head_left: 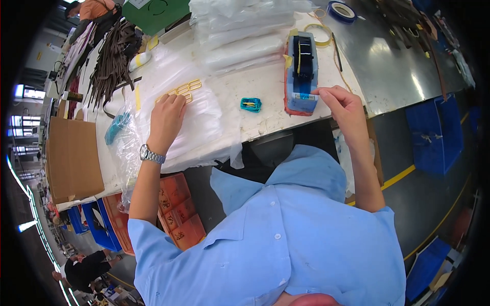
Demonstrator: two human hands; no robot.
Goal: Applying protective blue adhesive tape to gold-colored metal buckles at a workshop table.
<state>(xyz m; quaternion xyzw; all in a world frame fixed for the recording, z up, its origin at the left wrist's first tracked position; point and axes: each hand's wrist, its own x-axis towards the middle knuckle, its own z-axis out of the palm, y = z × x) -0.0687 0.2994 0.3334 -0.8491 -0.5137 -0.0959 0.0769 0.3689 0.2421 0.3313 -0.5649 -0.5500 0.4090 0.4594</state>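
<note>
My left hand [168, 120], with a metal watch on the wrist, has its fingers bent and closed on the near end of several gold rectangular buckles [190, 87]. These lie in rows on clear plastic sheeting [204, 115]. My right hand [347, 109] is at the near end of a blue and red tape dispenser [309, 66], thumb and forefinger pinched together at the blue tape [304, 96] on its cutting edge. Between my hands, apart from both, a small bundle of frame-shaped pieces wrapped in teal [250, 104] rests on the white tabletop.
Stacked clear plastic bags [245, 41] fill the back, near a green box [155, 14]. Brown straps [113, 56] and a cardboard box [75, 159] are at left. Tape rolls [341, 12] sit behind the dispenser. Orange bins [178, 209] stand below. Two people are farther off.
</note>
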